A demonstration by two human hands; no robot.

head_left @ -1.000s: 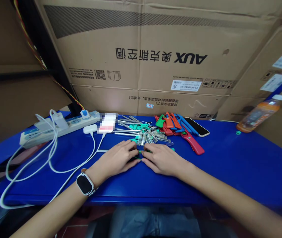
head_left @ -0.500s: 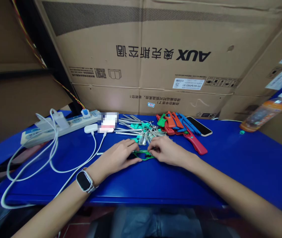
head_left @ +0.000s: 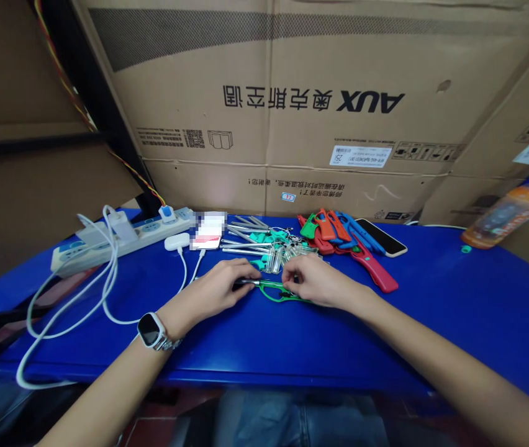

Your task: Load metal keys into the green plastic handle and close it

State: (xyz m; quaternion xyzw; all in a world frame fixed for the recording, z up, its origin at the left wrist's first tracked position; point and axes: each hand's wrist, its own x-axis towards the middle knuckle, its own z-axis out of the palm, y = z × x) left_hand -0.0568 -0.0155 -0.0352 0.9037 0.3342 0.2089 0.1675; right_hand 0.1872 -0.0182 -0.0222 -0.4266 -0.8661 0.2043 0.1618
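Note:
My left hand (head_left: 222, 284), with a watch on the wrist, pinches a thin metal tube (head_left: 254, 282) at the left end of a green lighter handle (head_left: 276, 300). The right end of that handle is between the bent fingers of my right hand (head_left: 313, 280), which hide part of it. A dark small part shows inside the green handle's opening. Just beyond my hands lie clear fluid tanks (head_left: 272, 261), teal plastic pieces (head_left: 259, 237) and loose metal tubes (head_left: 246, 250) in a heap.
Right of the heap are red, orange, green and blue lighter handles (head_left: 327, 226) and a black-screened phone (head_left: 380, 237). An orange drink bottle (head_left: 509, 214) leans at far right. A power strip (head_left: 153, 230) with white cables (head_left: 106, 292) occupies the left. Cardboard (head_left: 269, 136) stands behind.
My left hand has shifted left, away from my right hand, and more of the green handle shows between them. The whole view has moved slightly.

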